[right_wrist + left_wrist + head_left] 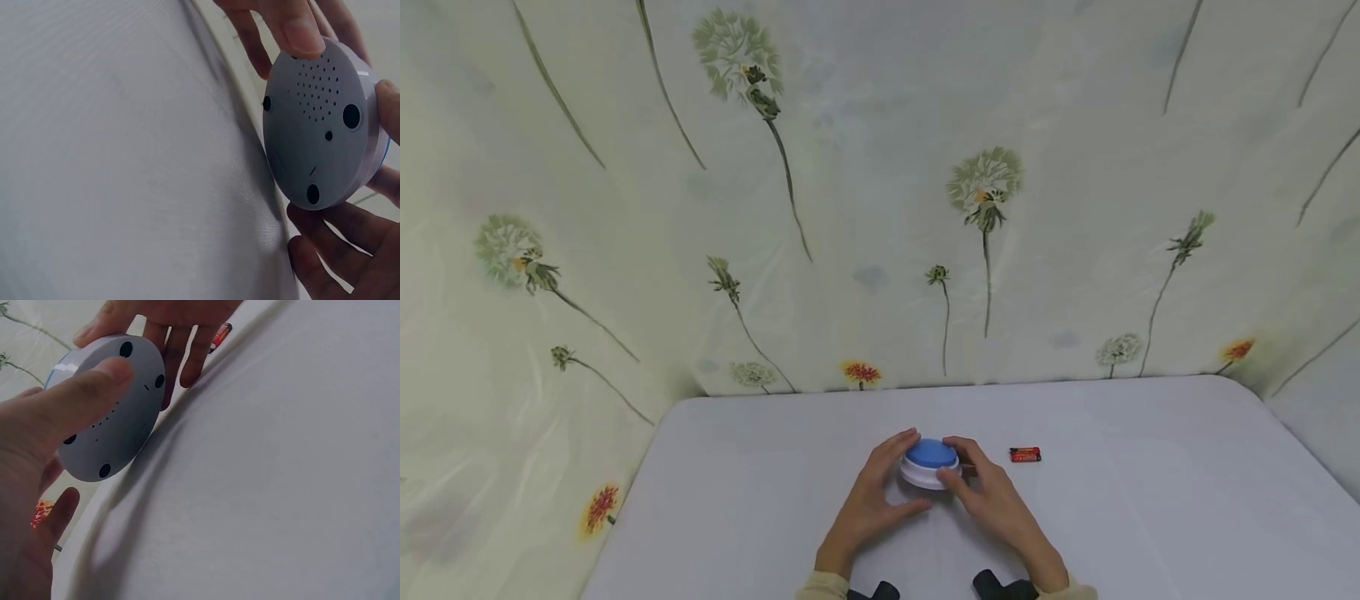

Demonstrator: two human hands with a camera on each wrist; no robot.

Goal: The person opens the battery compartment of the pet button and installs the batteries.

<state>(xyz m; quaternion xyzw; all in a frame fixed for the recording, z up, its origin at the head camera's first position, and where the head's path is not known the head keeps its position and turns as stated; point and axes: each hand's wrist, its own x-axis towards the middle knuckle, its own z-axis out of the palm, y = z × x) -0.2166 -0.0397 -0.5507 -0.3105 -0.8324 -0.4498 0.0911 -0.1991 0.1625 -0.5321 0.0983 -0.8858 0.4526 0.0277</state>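
Note:
Both hands hold a round white push button with a blue top point(931, 454) above the white table. My left hand point(876, 492) reaches round its left side, fingers at the far rim. In the left wrist view, the left thumb point(94, 394) lies across the button's underside point(134, 419). My right hand point(992, 492) grips the right side, with the thumb on the near rim and the index finger at the back. Tilted toward the right wrist view, the underside point(294, 144) shows small speaker holes, a screw hole and dark round feet.
Small red-and-black batteries point(1025, 454) lie on the white-covered table point(1150, 500), right of the hands. Behind and left of it hangs a flower-print curtain point(865, 208). Dark wrist mounts point(1000, 586) show at the bottom edge.

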